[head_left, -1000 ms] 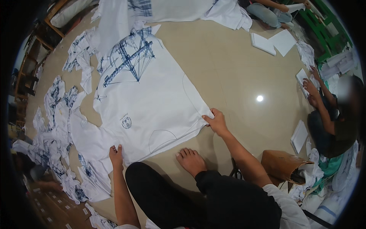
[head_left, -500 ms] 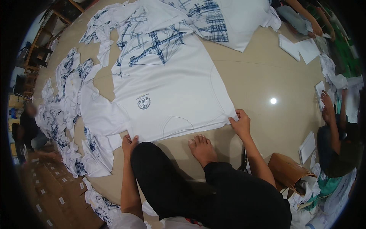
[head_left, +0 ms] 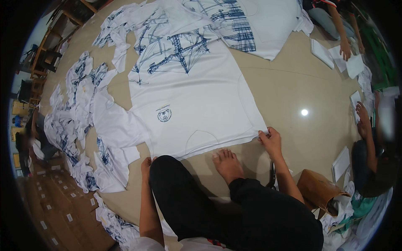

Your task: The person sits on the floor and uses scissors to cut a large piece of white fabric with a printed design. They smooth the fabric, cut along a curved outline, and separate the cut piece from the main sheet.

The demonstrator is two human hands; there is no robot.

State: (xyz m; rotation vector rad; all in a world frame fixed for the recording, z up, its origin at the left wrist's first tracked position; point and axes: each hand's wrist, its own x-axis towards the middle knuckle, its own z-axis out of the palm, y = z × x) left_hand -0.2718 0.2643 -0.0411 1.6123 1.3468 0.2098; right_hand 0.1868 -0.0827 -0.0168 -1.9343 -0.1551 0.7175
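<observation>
A large white fabric panel (head_left: 197, 100) lies spread on the tiled floor before me, printed with blue crane-like line drawings and a small round emblem. At its near right corner my right hand (head_left: 271, 141) pinches the edge between thumb and fingers. Beside my raised knee, my left hand (head_left: 147, 164) is closed at the near left corner; the knee partly hides its fingers. My bare foot (head_left: 227, 164) rests on the floor just short of the near edge, between both hands.
Heaps of printed white fabric (head_left: 77, 121) lie to the left, near brown cardboard boxes (head_left: 58, 209). More panels (head_left: 268, 29) extend at the far side. On the right are a brown bag (head_left: 320, 188), folded white stacks (head_left: 341, 163) and other people's hands (head_left: 363, 119).
My left hand has lowered slightly beside the knee. At the far right, another person's hand has reached down to white folded pieces. The whole view has shifted slightly.
</observation>
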